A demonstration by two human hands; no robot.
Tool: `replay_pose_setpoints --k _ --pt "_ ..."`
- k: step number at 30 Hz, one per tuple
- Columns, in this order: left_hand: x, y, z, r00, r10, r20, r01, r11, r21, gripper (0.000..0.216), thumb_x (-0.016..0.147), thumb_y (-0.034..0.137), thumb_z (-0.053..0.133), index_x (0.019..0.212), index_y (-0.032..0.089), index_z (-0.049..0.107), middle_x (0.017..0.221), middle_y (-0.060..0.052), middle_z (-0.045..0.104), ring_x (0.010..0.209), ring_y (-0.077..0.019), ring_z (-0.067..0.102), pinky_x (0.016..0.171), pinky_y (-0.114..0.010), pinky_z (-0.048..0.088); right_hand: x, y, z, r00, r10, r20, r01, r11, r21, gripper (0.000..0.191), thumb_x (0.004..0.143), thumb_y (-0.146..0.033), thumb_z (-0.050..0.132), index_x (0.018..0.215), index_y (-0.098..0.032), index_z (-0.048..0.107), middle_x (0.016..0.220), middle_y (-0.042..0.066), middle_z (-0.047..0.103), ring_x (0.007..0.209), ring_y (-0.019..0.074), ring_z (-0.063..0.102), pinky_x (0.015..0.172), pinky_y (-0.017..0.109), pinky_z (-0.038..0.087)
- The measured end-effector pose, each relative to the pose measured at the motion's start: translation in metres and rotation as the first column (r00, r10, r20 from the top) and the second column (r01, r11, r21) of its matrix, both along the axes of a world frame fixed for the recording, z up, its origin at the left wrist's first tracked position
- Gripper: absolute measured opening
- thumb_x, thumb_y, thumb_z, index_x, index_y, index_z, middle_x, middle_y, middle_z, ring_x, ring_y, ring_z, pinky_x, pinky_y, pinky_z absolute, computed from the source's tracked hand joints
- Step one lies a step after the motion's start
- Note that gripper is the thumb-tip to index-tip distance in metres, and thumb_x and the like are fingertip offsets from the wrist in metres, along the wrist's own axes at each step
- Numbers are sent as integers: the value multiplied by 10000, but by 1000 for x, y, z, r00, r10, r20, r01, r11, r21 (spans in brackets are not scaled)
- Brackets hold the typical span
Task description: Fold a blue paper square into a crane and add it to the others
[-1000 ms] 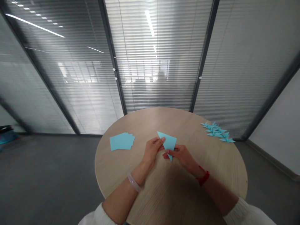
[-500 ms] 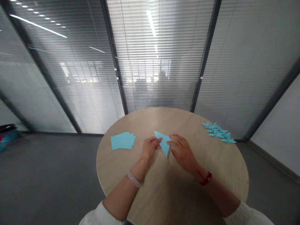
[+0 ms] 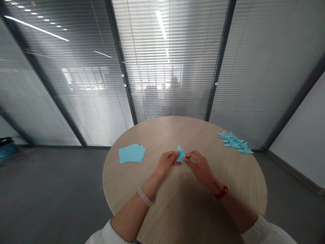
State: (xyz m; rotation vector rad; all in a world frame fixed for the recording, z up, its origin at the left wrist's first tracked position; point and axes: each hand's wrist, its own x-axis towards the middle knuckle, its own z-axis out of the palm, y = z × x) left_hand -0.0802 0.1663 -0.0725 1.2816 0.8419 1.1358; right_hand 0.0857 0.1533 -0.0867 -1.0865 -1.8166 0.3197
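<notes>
A small folded piece of light-blue origami paper [image 3: 180, 155] is held between my two hands above the middle of the table. My left hand [image 3: 168, 160] pinches its left side, thumb on top and fingers beneath. On the right side, the fingertips of my right hand [image 3: 198, 163] are closed on the paper's edge. One corner of the paper points up and away from me. Parts of the sheet are hidden behind my fingers.
A fanned stack of light-blue paper sheets [image 3: 131, 153] lies on the left of the round wooden table [image 3: 162, 132]. Several folded light-blue paper cranes [image 3: 235, 142] sit together near its right edge. Glass panels with blinds [image 3: 167, 61] stand behind the table.
The paper has gone from a larger triangle to a smaller folded shape. My right hand, its fingers spread before, has closed on the paper's right edge.
</notes>
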Motion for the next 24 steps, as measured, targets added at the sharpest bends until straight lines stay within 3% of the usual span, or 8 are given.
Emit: replay_pose_setpoints --k 6,15,24 --pt "4 -1 2 993 -15 -115 20 999 40 368 679 504 679 720 141 720 723 -52 658 669 -163 564 684 -279 473 2 2 1 992 -72 -103 53 983 -175 235 809 -427 568 824 -205 642 853 45 665 820 201 598 752 320 444" --pt "7 1 -8 977 -69 -203 87 993 79 282 664 371 712 864 174 740 751 -50 696 667 -171 596 642 -250 437 2 1 4 976 -132 -172 90 969 -232 250 773 -448 574 770 -205 632 787 35 670 764 198 601 725 312 438" --pt "7 3 -11 971 15 -240 13 993 113 254 673 410 690 775 186 749 677 -35 674 606 -165 578 613 -252 444 2 6 -1 972 -102 -210 46 966 -255 245 759 -447 590 770 -204 616 805 39 671 819 214 612 759 328 447"
